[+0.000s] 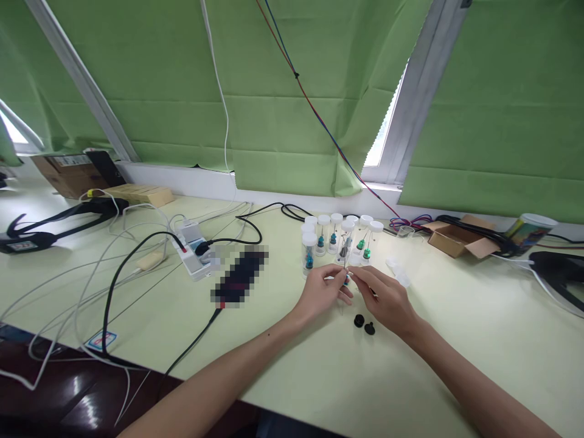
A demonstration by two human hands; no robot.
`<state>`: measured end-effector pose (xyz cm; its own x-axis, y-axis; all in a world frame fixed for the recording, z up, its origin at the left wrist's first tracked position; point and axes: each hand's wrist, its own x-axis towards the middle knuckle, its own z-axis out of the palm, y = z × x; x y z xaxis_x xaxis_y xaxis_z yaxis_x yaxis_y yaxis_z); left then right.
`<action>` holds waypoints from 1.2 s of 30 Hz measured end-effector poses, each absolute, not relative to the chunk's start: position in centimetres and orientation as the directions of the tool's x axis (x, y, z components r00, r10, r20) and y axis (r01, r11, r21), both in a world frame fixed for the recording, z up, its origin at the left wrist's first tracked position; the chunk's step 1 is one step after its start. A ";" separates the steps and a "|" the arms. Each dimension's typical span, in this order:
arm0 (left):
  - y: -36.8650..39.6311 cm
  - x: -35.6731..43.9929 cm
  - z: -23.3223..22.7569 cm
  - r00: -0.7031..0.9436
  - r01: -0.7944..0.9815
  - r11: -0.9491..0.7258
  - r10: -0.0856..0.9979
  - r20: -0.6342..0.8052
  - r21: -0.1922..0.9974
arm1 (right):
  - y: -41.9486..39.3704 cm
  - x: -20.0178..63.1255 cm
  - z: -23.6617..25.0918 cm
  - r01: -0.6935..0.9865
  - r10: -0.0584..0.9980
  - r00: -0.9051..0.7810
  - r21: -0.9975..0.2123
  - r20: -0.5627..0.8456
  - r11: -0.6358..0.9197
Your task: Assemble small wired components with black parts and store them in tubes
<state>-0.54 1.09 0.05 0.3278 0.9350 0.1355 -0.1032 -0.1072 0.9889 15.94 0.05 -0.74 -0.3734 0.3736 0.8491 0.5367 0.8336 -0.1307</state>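
My left hand (322, 291) and my right hand (382, 297) meet over the pale green table (319, 365), both pinching one small part with a thin needle and a blue-green base (346, 277). Just behind my fingers stand several clear vials with white caps (340, 240), each holding a needle with a blue or green base. Two small black caps (364, 324) lie on the table under my right wrist. A few clear loose lids (398, 271) rest to the right of the vials.
A white power strip (194, 249) with tangled white and black cables (114, 261) fills the left side. A black blurred device (239, 275) lies near it. An open cardboard box (458, 238), a printed cup (529, 231) and black cables sit at the right. Green blinds hang behind.
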 end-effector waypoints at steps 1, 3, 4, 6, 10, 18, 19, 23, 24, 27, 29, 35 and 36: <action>1.0 -0.5 0.2 0.326 -0.101 -0.104 0.936 0.132 0.989 | 0.1 15.9 -0.8 0.540 0.376 -0.365 -0.135 0.852 0.831; 1.0 -0.6 0.2 0.314 -0.084 -0.092 0.943 0.114 0.992 | 0.2 15.9 -0.9 0.546 0.379 -0.352 -0.141 0.856 0.826; 1.0 -0.6 0.2 0.310 -0.081 -0.092 0.944 0.113 0.992 | 0.2 15.9 -1.0 0.547 0.380 -0.346 -0.144 0.858 0.824; 1.1 -0.7 -0.1 0.303 -0.086 -0.100 0.945 0.121 0.991 | 0.3 15.9 -1.0 0.549 0.383 -0.336 -0.151 0.861 0.822; 1.2 -0.8 -0.6 0.295 -0.070 -0.135 0.944 0.150 0.988 | 0.3 15.9 -1.0 0.560 0.392 -0.331 -0.155 0.859 0.814; 1.4 -0.7 -0.6 0.225 -0.062 -0.187 0.954 0.197 0.980 | 0.1 15.8 -1.0 0.575 0.420 -0.316 -0.180 0.851 0.798; 1.4 -0.8 -0.5 0.214 -0.059 -0.197 0.955 0.206 0.979 | 0.1 15.8 -1.0 0.573 0.428 -0.314 -0.190 0.847 0.797; 1.3 -0.9 -0.2 0.179 -0.027 -0.225 0.957 0.226 0.974 | 0.2 15.9 -1.2 0.577 0.432 -0.296 -0.200 0.852 0.792; 1.3 -1.0 -0.1 0.172 -0.013 -0.233 0.957 0.231 0.972 | 0.2 15.9 -1.2 0.579 0.426 -0.294 -0.195 0.856 0.791; 1.2 -1.1 0.2 0.151 0.027 -0.265 0.954 0.258 0.964 | 0.2 15.9 -1.1 0.589 0.404 -0.287 -0.172 0.869 0.790; 1.1 -1.1 0.3 0.132 0.035 -0.293 0.949 0.286 0.955 | 0.1 15.9 -1.0 0.598 0.394 -0.284 -0.159 0.874 0.785; 0.9 -0.9 0.5 0.079 0.018 -0.376 0.924 0.374 0.926 | 0.1 15.8 -0.9 0.602 0.397 -0.247 -0.181 0.884 0.778; 0.9 -0.9 0.4 0.076 0.020 -0.386 0.920 0.384 0.922 | 0.1 15.8 -0.9 0.600 0.399 -0.240 -0.187 0.885 0.778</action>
<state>-0.88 0.86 0.44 0.0758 0.9203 0.3837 0.0197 -0.3861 0.9222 15.83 0.14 -0.87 -0.2400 0.3986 0.8851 0.6002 0.7776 -0.1874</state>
